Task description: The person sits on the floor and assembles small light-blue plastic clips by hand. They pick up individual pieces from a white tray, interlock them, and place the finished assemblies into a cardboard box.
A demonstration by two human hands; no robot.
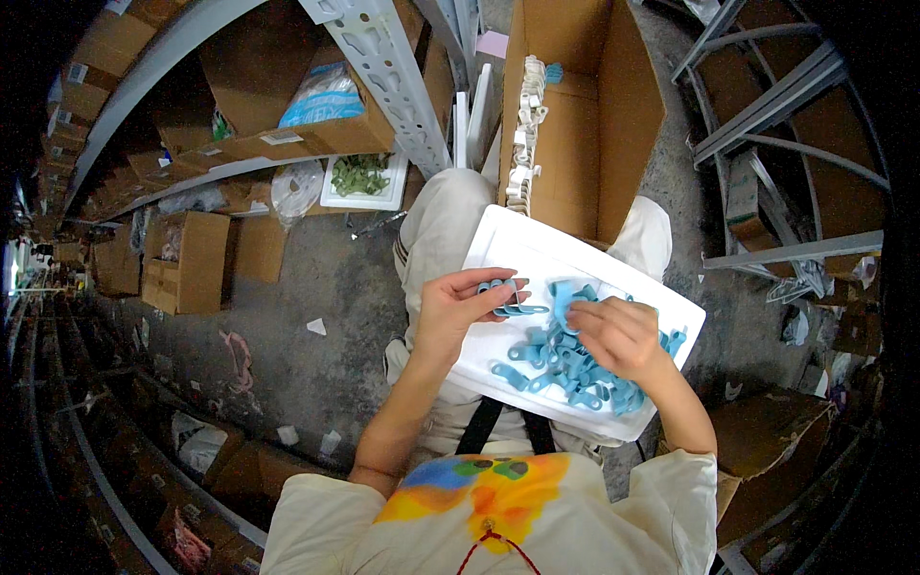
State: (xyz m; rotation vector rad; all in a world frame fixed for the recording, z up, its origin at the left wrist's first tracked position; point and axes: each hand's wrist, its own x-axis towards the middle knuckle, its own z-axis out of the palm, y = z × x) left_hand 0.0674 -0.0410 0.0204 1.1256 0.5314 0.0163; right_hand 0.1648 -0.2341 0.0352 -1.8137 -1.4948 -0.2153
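Note:
A white tray [676,297] lies across my lap, bearing a loose heap of small blue plastic clips [565,359], bent strips with rounded ends and holes. Over the tray's left part, my left hand [470,302] is closed round several of these clips [517,310], held side by side in a row. My right hand [618,335] is above the heap with its fingers bent and drawn together. A blue clip [560,295] stands at its fingertips and appears pinched there, though the fingers partly hide the contact.
Beyond the tray stands an open cardboard box [632,105], with white clips [525,134] lined along its left edge. A white tray of green pieces [360,176] sits by the left shelving. Metal racks [795,105] rise on the right; paper scraps [316,327] lie on the floor.

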